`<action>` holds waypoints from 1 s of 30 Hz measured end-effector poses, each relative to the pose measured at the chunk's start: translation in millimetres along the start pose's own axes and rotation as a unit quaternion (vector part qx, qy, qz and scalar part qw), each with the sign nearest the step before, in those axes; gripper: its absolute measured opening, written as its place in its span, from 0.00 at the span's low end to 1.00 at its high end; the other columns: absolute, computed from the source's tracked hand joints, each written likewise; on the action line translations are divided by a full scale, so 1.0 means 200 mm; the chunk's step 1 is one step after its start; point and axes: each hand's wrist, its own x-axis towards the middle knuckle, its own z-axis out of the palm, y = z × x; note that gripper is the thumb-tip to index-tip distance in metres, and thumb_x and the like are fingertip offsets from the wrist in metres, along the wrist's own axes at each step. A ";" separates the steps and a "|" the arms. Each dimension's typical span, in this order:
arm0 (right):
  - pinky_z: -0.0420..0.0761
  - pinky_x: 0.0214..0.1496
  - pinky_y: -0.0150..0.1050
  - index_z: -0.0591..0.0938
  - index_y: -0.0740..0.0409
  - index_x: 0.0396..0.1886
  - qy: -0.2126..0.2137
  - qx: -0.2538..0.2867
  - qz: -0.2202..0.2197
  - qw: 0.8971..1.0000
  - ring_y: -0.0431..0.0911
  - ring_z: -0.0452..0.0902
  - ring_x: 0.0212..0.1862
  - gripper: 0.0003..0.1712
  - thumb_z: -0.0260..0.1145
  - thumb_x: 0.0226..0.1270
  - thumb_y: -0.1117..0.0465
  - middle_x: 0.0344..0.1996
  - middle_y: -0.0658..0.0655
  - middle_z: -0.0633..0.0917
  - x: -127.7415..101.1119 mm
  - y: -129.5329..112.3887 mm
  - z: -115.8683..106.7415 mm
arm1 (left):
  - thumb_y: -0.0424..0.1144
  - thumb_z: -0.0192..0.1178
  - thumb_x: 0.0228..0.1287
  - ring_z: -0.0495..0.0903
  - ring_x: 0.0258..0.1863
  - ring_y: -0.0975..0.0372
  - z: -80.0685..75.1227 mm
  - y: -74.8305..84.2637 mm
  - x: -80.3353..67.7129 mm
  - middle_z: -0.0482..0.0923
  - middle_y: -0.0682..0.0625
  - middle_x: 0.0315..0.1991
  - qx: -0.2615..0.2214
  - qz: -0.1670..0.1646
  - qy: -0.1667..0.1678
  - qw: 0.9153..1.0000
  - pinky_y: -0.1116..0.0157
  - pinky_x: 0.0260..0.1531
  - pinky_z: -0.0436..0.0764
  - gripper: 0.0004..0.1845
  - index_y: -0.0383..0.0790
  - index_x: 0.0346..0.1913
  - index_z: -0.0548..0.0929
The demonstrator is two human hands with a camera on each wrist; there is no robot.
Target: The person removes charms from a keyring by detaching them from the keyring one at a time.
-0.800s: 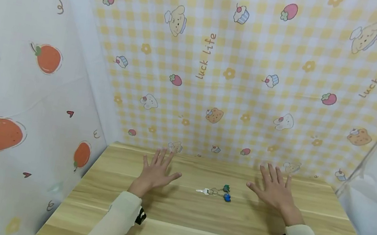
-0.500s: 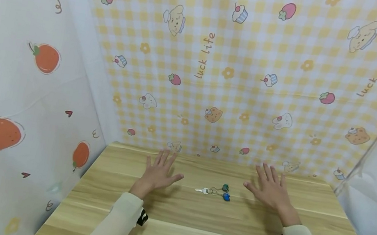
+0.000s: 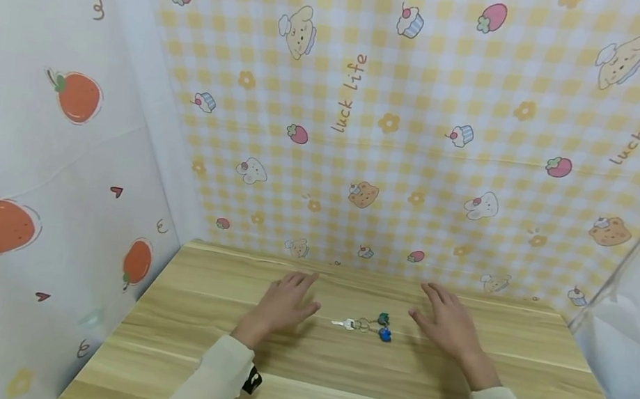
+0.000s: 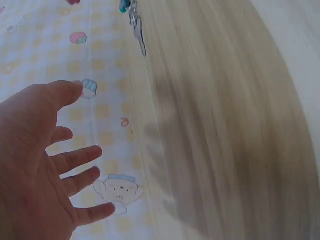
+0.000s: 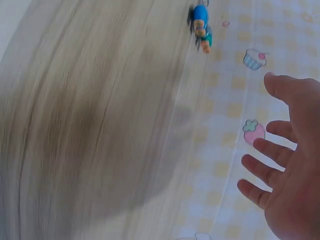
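Bunch of keys [image 3: 364, 325] lies on the wooden table [image 3: 325, 398], between our hands, touched by neither | left hand [image 3: 285, 303] at its 9 o'clock, fingers loosely apart, holding nothing | right hand [image 3: 447, 323] at its 3 o'clock, fingers spread, holding nothing | yellow checked backdrop [image 3: 419, 138] at 12 o'clock.

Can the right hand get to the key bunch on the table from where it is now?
Probably yes. The right hand is open, just right of the key bunch, and only bare table lies between them. The left hand sits on the other side, not blocking.
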 end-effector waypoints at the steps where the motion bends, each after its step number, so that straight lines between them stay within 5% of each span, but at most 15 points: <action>1: 0.72 0.69 0.73 0.72 0.66 0.76 0.003 0.001 -0.003 1.000 0.72 0.71 0.71 0.38 0.69 0.77 0.49 0.73 0.72 0.75 0.00 -0.01 0.01 | 0.53 0.60 0.80 0.68 0.77 0.40 0.01 0.01 0.00 0.70 0.36 0.77 0.004 0.006 0.003 1.000 0.34 0.73 0.69 0.36 0.41 0.82 0.65; 8: 0.77 0.67 0.67 0.81 0.65 0.66 0.010 0.024 -0.017 1.000 0.68 0.78 0.65 0.26 0.72 0.74 0.57 0.62 0.67 0.84 0.01 -0.11 0.07 | 0.47 0.62 0.79 0.77 0.70 0.45 0.08 0.10 0.01 0.79 0.40 0.70 0.017 0.036 0.020 0.999 0.43 0.69 0.77 0.29 0.39 0.76 0.74; 14: 0.87 0.53 0.56 0.88 0.60 0.55 -0.015 0.049 -0.024 0.998 0.57 0.84 0.53 0.15 0.73 0.72 0.62 0.54 0.60 0.88 0.00 -0.19 0.13 | 0.41 0.64 0.76 0.83 0.61 0.53 0.16 0.19 0.02 0.86 0.48 0.59 0.031 0.071 0.037 0.996 0.54 0.64 0.82 0.20 0.40 0.66 0.83; 20: 0.86 0.47 0.48 0.92 0.55 0.41 -0.023 0.030 -0.049 0.998 0.49 0.83 0.44 0.05 0.75 0.67 0.65 0.41 0.52 0.91 0.03 -0.26 0.21 | 0.39 0.66 0.75 0.84 0.56 0.57 0.23 0.25 0.05 0.88 0.51 0.55 0.056 0.096 0.040 0.993 0.60 0.59 0.84 0.14 0.42 0.58 0.88; 30: 0.81 0.43 0.41 0.91 0.55 0.42 -0.016 -0.014 -0.073 0.997 0.44 0.75 0.39 0.06 0.78 0.66 0.63 0.40 0.52 0.90 0.02 -0.30 0.31 | 0.40 0.66 0.74 0.83 0.52 0.60 0.35 0.31 0.10 0.88 0.55 0.50 0.095 0.102 0.042 0.989 0.62 0.51 0.84 0.08 0.47 0.51 0.90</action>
